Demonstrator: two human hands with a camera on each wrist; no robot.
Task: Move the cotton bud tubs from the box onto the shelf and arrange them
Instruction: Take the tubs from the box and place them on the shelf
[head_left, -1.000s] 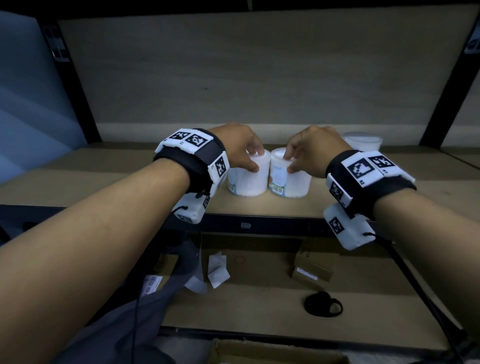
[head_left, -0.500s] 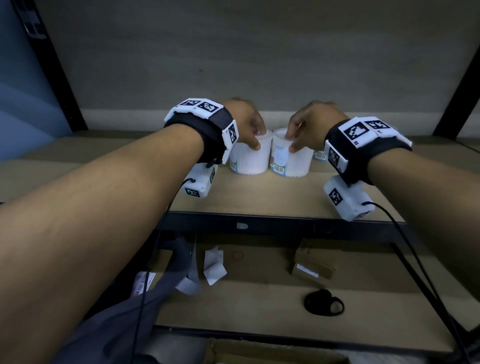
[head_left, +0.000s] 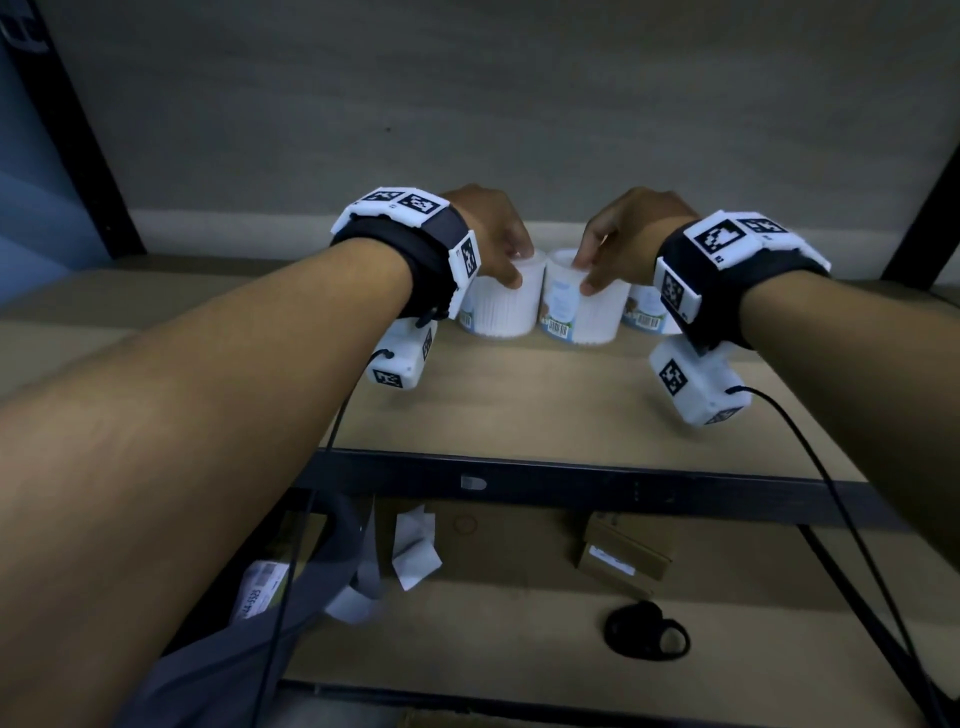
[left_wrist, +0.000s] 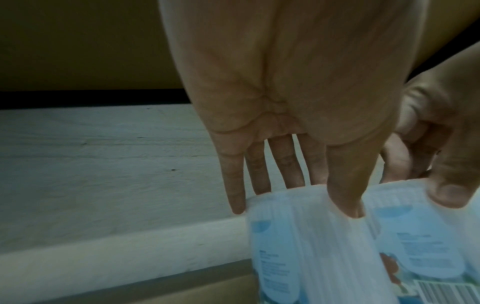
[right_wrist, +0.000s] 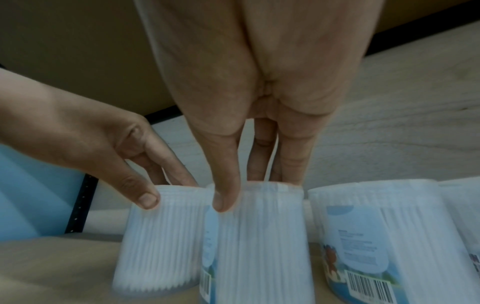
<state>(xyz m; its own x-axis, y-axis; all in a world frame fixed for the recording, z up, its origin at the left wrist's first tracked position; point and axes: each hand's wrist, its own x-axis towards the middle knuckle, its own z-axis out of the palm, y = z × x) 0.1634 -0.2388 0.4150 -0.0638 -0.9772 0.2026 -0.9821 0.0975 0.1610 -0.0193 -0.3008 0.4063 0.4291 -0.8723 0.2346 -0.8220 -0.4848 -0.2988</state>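
Observation:
Two white cotton bud tubs stand side by side on the wooden shelf (head_left: 519, 405). My left hand (head_left: 506, 260) pinches the left tub (head_left: 501, 306) by its top rim, thumb in front and fingers behind. My right hand (head_left: 592, 265) holds the right tub (head_left: 582, 312) the same way. In the right wrist view the right tub (right_wrist: 259, 236) touches the left tub (right_wrist: 161, 226). A third tub (right_wrist: 376, 226) stands just to its right and a fourth tub (right_wrist: 465, 205) shows at the edge. In the left wrist view my thumb (left_wrist: 345, 197) lies on the left tub (left_wrist: 306, 246).
The grey back panel is close behind the tubs. A black rail (head_left: 571, 488) edges the shelf front, and black uprights stand at both sides. On the lower shelf lie a small cardboard box (head_left: 623, 556), a black object (head_left: 647, 631) and paper scraps (head_left: 413, 545).
Both hands have slid their tubs back from near the front edge toward the back panel, into line with the third tub. The grips are unchanged.

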